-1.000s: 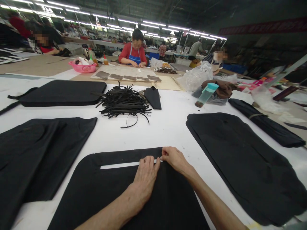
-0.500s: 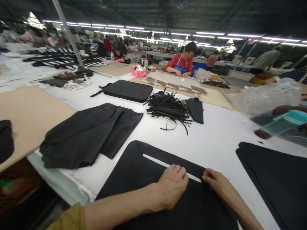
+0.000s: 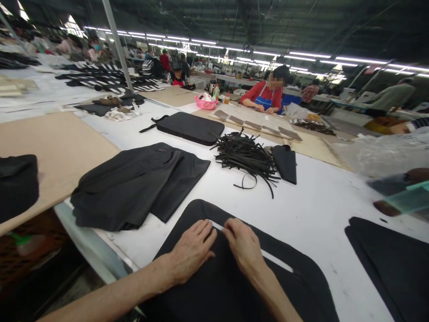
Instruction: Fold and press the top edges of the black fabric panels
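A large black sheet-like panel [image 3: 208, 290] with rounded corners lies in front of me on the white tabletop. A narrow white strip [image 3: 277, 260] runs along its far edge, either a slot or something laid on it; I cannot tell which. My left hand [image 3: 191, 252] rests on the panel at the strip's left end, fingers stretched out and lying flat. Just right of it, my right hand [image 3: 244, 246] is curled, its thumb and fingertips pinched at the panel along the strip. Its wrist and forearm cover part of the panel.
Black cut pieces [image 3: 134, 188] are stacked at left, beside a tan board [image 3: 67, 134]. Beyond the panel lie a heap of black strips [image 3: 248, 156] and a padded black case [image 3: 191, 127]. More black panels [image 3: 389, 264] lie at right. A co-worker [image 3: 266, 96] sits across.
My left hand has moved left to the strip's left end and its fingers have straightened. The right hand has left the right end and come in beside it. The view has shifted slightly.
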